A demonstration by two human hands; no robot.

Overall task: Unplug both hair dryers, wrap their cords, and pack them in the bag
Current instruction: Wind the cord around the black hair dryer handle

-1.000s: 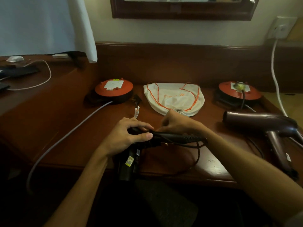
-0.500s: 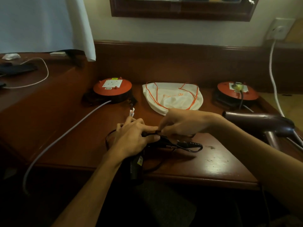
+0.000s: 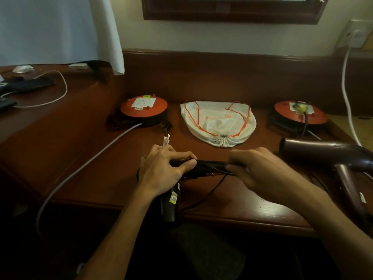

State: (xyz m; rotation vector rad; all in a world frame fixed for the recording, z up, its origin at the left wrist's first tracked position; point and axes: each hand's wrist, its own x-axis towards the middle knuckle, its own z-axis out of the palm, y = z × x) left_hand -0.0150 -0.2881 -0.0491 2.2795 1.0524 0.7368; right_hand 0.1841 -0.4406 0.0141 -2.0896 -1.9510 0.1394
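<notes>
Hanging over the front edge of the tabletop point(image 3: 252, 211), the black hair dryer point(image 3: 170, 205) is being held with its barrel pointing down and its handle point(image 3: 203, 167) lying level between the two hands. The handle is being gripped by the left hand point(image 3: 161, 174), fingers point(image 3: 179, 156) curled over the top and thumb pressed along the near side. At the handle's other end, the black cord point(image 3: 210, 190) is being pinched against it by the right hand point(image 3: 260, 172), fingers bent round it; a loop of that cord is being left to trail down across the wood toward the edge. A white tag point(image 3: 166, 140) on the cord is showing just beyond the left hand.

Further back, in the middle, the white drawstring bag point(image 3: 218, 122) with orange strings is being left flat, its mouth gathered and turned toward the hands. An orange cable reel point(image 3: 144, 108) is sitting to the bag's left, its white socket face bare and a grey cable point(image 3: 80, 168) running from it off the front edge. A second orange reel point(image 3: 300, 114) is sitting to the right with a plug point(image 3: 299, 107) seated in it. Just in front of that reel, the maroon hair dryer point(image 3: 331, 156) is lying on its side, nozzle facing left, apart from both hands. A white cable point(image 3: 346, 93) is hanging from the wall socket point(image 3: 354, 34) at far right.
</notes>
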